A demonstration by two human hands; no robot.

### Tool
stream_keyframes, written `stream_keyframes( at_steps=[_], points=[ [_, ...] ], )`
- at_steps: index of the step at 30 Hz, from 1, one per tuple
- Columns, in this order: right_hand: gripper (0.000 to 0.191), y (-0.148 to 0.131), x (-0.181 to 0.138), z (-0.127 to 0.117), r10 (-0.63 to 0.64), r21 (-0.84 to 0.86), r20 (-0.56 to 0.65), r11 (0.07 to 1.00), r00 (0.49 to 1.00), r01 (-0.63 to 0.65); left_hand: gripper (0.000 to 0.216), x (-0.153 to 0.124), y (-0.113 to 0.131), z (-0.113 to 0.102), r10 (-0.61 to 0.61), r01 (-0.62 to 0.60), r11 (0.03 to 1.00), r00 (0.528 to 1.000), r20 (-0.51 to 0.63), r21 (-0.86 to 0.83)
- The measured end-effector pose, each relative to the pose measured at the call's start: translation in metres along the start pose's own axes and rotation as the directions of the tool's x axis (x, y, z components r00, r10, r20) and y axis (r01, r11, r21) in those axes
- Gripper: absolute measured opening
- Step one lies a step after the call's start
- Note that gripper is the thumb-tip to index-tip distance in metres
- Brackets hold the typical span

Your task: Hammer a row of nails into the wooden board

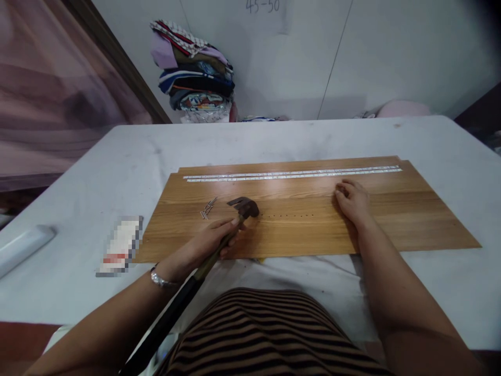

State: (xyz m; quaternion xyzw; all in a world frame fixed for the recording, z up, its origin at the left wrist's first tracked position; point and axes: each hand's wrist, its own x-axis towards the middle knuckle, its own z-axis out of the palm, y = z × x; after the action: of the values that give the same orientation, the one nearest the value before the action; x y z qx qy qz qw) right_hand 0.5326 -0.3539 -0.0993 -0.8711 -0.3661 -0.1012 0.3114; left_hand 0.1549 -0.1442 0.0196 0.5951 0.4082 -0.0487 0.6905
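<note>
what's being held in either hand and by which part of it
The left hand holds the hammer by its handle, close below the head. Whether the curled right hand holds anything cannot be told.

Sheet on far wall (263, 21): "45-50" stood in dark figures, high in view.
Pale strips (274, 173) on wooden board (297, 237): fine marks were too small to read.
Pixelated slab (121, 241), left: lettering was unreadable.

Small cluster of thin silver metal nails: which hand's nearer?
Left. The left hand is just below and right of the nails in view; the right hand is well off to their right.
</note>
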Motion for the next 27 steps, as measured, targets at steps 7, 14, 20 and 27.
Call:
stream_keyframes(
  at_steps=[7,14,20,27],
  points=[
    [0.028,0.0009,0.0004,0.0017,0.001,0.003,0.012,1.000,1.000,-0.001,0.054,0.0011,-0.0021,0.0003,0.014,-0.014,1.000,1.000,0.000,-0.017],
    [0.029,-0.0015,-0.0010,0.0027,0.012,0.005,0.001,1.000,1.000,-0.012,0.054,0.0011,-0.0023,0.0012,0.010,-0.010,1.000,1.000,0.000,-0.024],
    [0.029,-0.0014,-0.0001,0.0028,0.012,0.006,0.006,1.000,1.000,-0.012,0.055,-0.0027,0.0034,0.0012,0.020,-0.020,1.000,1.000,-0.016,-0.023],
    [0.030,-0.0043,0.0001,-0.0001,0.016,0.001,0.023,1.000,1.000,-0.016,0.056,0.0045,-0.0017,0.0010,0.016,-0.017,1.000,1.000,-0.019,-0.012]
  ],
)
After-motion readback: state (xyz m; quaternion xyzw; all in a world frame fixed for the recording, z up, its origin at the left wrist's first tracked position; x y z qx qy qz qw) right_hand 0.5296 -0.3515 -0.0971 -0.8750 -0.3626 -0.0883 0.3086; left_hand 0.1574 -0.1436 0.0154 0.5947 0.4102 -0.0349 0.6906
